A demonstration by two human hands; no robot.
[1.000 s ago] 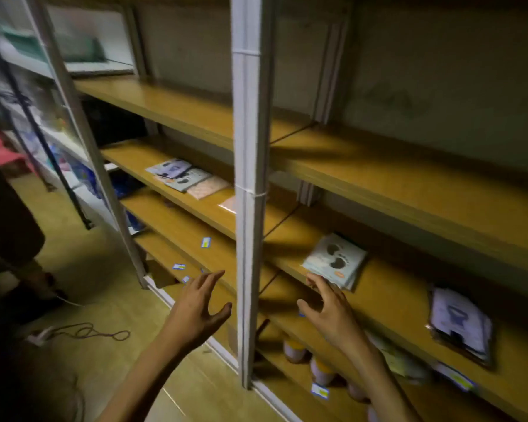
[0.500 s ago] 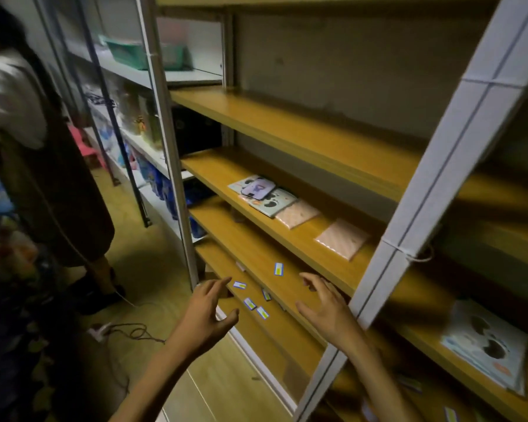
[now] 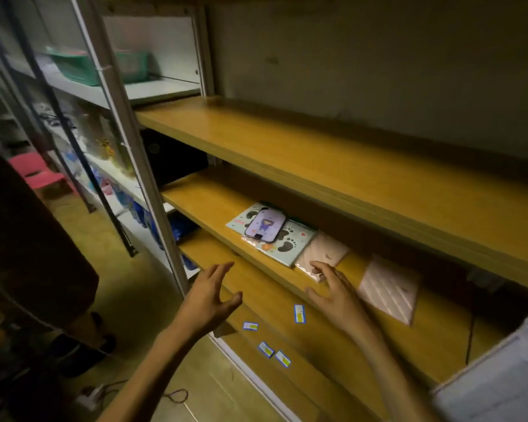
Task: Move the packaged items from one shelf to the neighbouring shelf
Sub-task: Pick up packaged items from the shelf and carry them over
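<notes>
Head view shows your right hand (image 3: 337, 292) with fingers spread, its fingertips at the pink packet (image 3: 323, 257) on the wooden shelf (image 3: 214, 205). Your left hand (image 3: 209, 295) hovers spread, holding nothing.

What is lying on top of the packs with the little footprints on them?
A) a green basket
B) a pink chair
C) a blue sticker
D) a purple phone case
D: the purple phone case lies on top of the footprint packs on the middle shelf.
</notes>
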